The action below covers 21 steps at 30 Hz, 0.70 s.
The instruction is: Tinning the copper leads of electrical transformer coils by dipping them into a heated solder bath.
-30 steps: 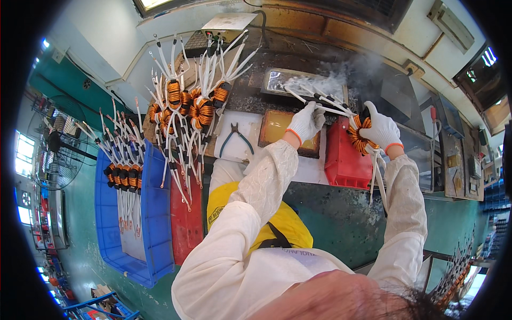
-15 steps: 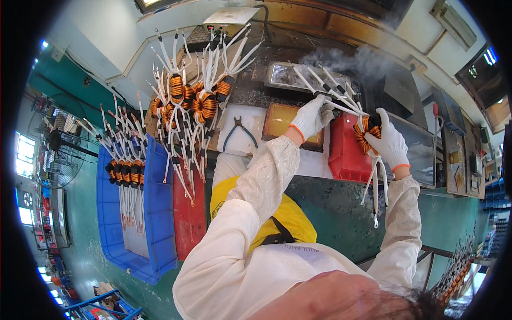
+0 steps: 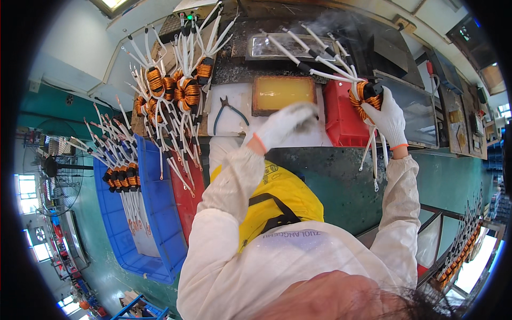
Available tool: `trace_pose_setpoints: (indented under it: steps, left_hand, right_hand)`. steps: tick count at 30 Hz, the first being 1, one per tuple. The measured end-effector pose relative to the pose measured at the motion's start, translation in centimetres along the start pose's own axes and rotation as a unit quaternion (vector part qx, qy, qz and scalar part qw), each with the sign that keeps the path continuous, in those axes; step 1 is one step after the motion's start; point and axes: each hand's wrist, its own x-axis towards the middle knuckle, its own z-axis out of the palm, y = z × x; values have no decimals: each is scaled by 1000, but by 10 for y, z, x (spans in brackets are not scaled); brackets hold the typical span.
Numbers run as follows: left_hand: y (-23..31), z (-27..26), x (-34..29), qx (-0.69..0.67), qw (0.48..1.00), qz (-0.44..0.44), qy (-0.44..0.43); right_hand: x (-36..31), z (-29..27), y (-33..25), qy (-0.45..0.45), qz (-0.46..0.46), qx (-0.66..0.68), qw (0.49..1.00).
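Note:
My right hand (image 3: pixel 391 120), in a white knit glove, grips a toroidal coil (image 3: pixel 364 101) wound with copper-coloured wire. The coil's white sleeved leads with black bands fan up and leftward, and others hang below it. Behind the coil stands a red plastic bin (image 3: pixel 341 127). My left hand (image 3: pixel 285 126), gloved too, is smeared by motion in front of a shallow tray (image 3: pixel 254 97) of yellow material; its fingers are unclear. Some lead ends reach toward a shiny metal trough (image 3: pixel 277 49) at the back of the bench.
Cutters with dark handles (image 3: pixel 230 114) lie on a white sheet at left. Beside them several finished-looking coils (image 3: pixel 188 95) are piled with leads spread out. A blue crate (image 3: pixel 169 224) holds more coils. Thin smoke drifts over the back of the bench.
My left hand has left the coil's leads and moved left and toward me. My right hand keeps hold of the coil. The view has shifted slightly.

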Motion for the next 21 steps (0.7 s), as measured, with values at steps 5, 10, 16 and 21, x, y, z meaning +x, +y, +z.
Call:
trace_pose_setpoints:
  steps: [5,10,16,21]
  left_hand:
    - [-101,-18,-75,-143,978,-133,-78]
    - [-148,-1,-120,-277,929,-242,43]
    - [-163,-17,-119,-360,909,-209,-7]
    - [-170,-23,-133,-388,902,-189,-14]
  right_hand:
    - [-18,0,6,69,53,52,995]
    - [-41,21,21,138,80,143,977]
    - [-69,34,26,241,64,139,958]
    - [-80,47,6,258,117,251,926]
